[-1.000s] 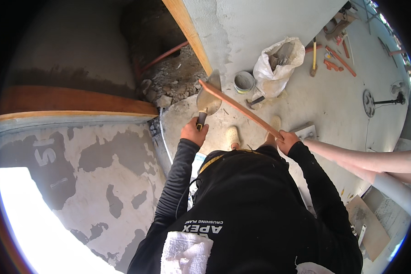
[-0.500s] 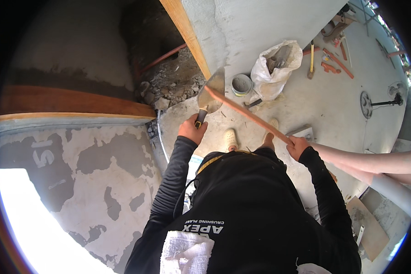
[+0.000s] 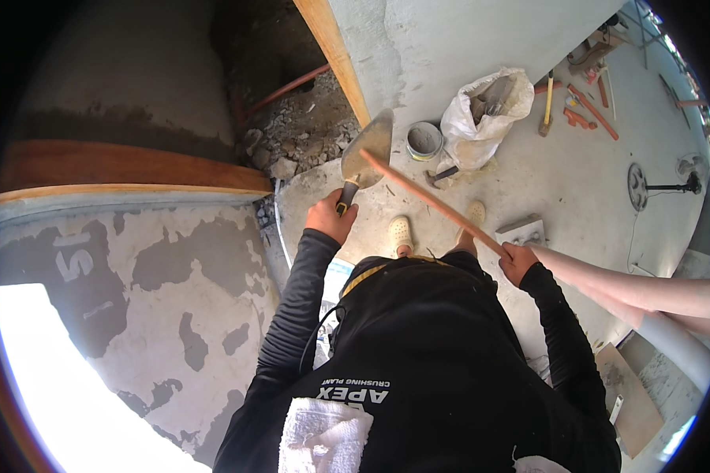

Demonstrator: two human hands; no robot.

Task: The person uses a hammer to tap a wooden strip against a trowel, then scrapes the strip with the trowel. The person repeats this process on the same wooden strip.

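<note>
My left hand (image 3: 331, 216) is closed round the black and yellow handle of a trowel (image 3: 375, 143), its broad grey blade pointing away from me. In my right hand (image 3: 517, 263) is the near end of a long, thin reddish-brown wooden stick (image 3: 438, 204). The stick slants up to the left, and its far tip overlaps the blade near the handle; whether the two touch, I cannot tell. Past the blade, on the floor, stands a small bucket (image 3: 424, 142) of grey material. A hammer (image 3: 443, 175) lies beside it.
A white sack (image 3: 481, 130) leans by the wall behind the bucket. Rubble (image 3: 304, 142) fills the opening beyond the wooden frame (image 3: 335, 59). Farther right are a yellow-handled tool (image 3: 547, 102), orange pipe pieces (image 3: 593, 112) and a fan (image 3: 639, 187). Pale pipe-like lengths (image 3: 607, 272) extend in from the right.
The view has shifted slightly, so the floor items appear a little farther right. Both hands keep their grips, and stick and trowel stay crossed in nearly the same way.
</note>
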